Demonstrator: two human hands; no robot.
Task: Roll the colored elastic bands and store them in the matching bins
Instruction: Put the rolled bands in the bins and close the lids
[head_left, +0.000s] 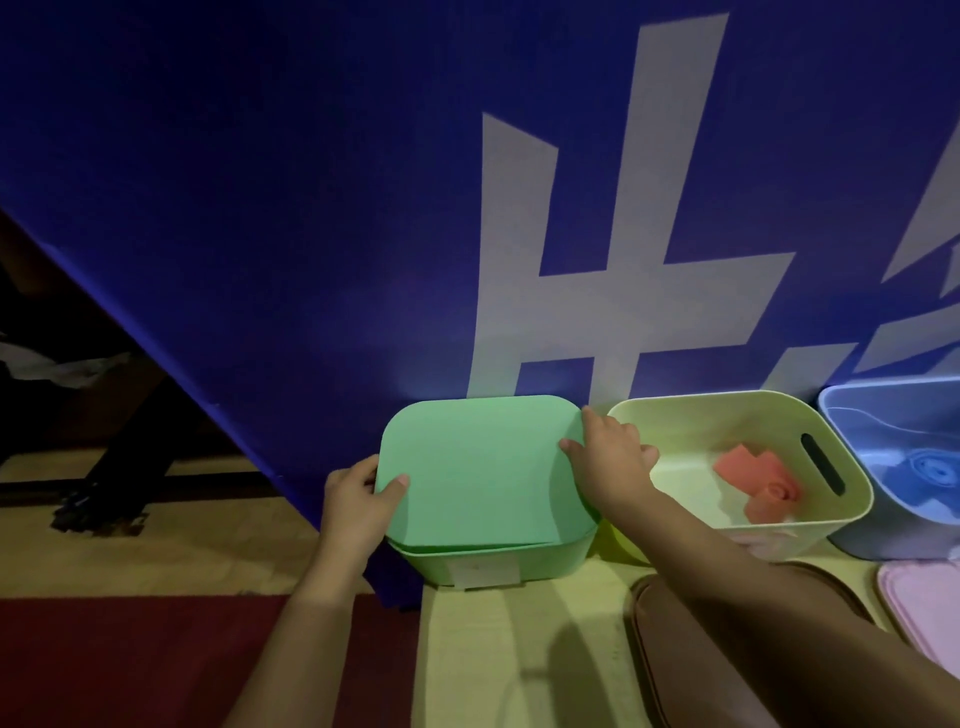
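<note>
Both bare forearms are reaching forward from the near edge. The left hand (358, 499) is curling around a lid's left edge, thumb lying on top. The right hand (610, 457) is apparently pressing fairly straight fingers on its right edge.

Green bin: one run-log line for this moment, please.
green bin lid on | left hand grips lid | right hand on lid | red band in yellow bin

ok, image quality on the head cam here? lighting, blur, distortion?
Head view: dim, with a blue-green cast; the green lid is the brightest thing, no hard glare. Soft all over, edges of the left hand and right hand slightly smeared. Wide-angle bending shows in the blue banner edge. Left background is near black; the red band in the yellow bin reads clearly.
</note>
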